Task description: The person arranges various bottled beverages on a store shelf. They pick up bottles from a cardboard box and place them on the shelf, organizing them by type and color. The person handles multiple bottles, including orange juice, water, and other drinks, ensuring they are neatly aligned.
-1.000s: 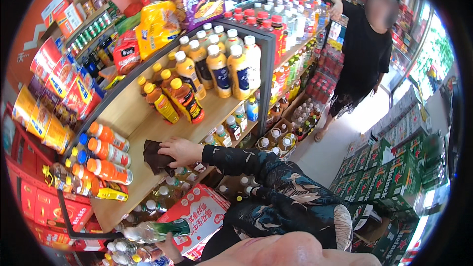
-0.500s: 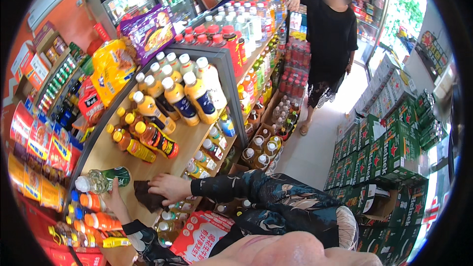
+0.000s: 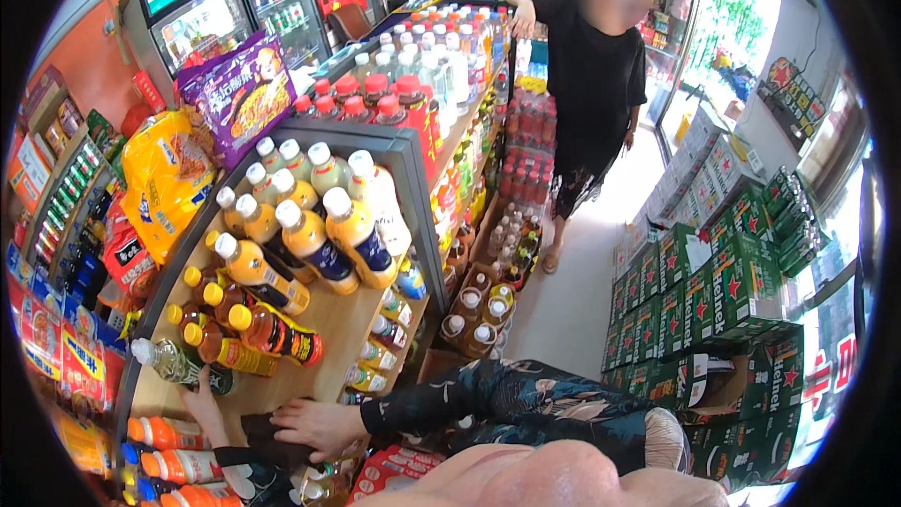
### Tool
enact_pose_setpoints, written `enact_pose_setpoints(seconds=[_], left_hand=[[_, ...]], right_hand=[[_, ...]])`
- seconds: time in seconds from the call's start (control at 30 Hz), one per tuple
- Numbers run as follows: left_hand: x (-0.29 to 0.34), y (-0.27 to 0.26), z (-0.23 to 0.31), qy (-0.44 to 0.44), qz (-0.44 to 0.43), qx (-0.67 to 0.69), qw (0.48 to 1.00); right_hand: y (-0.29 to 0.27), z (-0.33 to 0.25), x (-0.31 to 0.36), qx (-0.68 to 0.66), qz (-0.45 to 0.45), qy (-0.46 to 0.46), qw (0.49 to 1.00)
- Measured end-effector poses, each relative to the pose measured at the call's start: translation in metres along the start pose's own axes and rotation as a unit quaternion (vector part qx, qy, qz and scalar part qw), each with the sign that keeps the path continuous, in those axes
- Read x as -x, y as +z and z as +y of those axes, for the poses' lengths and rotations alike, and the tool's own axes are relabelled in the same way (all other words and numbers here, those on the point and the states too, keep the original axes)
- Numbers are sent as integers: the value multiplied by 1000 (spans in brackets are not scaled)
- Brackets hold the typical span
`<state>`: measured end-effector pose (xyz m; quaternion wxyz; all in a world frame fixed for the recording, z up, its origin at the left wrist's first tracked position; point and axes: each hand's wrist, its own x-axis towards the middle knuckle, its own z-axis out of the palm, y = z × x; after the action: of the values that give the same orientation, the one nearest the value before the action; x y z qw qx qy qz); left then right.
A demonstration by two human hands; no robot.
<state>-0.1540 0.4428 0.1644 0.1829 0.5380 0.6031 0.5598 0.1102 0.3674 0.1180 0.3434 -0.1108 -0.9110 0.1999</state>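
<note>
My left hand (image 3: 204, 404) is closed on a clear plastic bottle (image 3: 169, 361) with a white cap and a green label, which lies tilted at the shelf's left end. Close beside that bottle stand several yellow-capped bottles (image 3: 249, 338) of dark drink. Pressed on the wooden shelf board (image 3: 296, 380), my right hand (image 3: 322, 425) has its fingers bent over a dark brown cloth (image 3: 266, 437). Behind the dark drinks are white-capped bottles of orange drink (image 3: 314, 249). Orange-capped bottles (image 3: 169, 432) lie near my left wrist.
Noodle bags (image 3: 169, 183) and a purple packet (image 3: 235, 89) sit along the shelf's far left. A person in black (image 3: 596, 84) stands in the aisle, one arm on the shelf. Green beer cartons (image 3: 694, 291) are stacked at right. Large bottles (image 3: 474, 310) stand in floor boxes.
The view has shifted. My left hand has brought the green-labelled bottle up beside the yellow-capped bottles. My right hand stays on the cloth over the board.
</note>
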Motion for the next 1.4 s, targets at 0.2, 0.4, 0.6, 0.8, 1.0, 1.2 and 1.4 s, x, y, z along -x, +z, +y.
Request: enact_pose_setpoints(seconds=[0.2, 0.4, 0.6, 0.8, 1.0, 1.2, 1.4], left_hand=[[-12, 4, -23, 68, 47, -179, 980], [-11, 29, -2, 48, 67, -133, 988], [-8, 7, -13, 45, -40, -219, 974], [32, -10, 6, -2, -99, -301, 949], [95, -1, 62, -3, -183, -227, 956], [134, 16, 63, -57, -204, -158, 965], [150, 13, 38, -32, -157, -183, 970]], right_hand=[[0, 5, -3, 11, -29, -13, 999], [7, 13, 1, 32, 2, -11, 999], [5, 5, -2, 34, -12, 5, 999], [3, 1, 1, 15, 23, 7, 1000], [-6, -4, 2, 27, 35, 14, 999], [0, -4, 2, 29, 57, 9, 998], [4, -1, 1, 44, 124, -33, 991]])
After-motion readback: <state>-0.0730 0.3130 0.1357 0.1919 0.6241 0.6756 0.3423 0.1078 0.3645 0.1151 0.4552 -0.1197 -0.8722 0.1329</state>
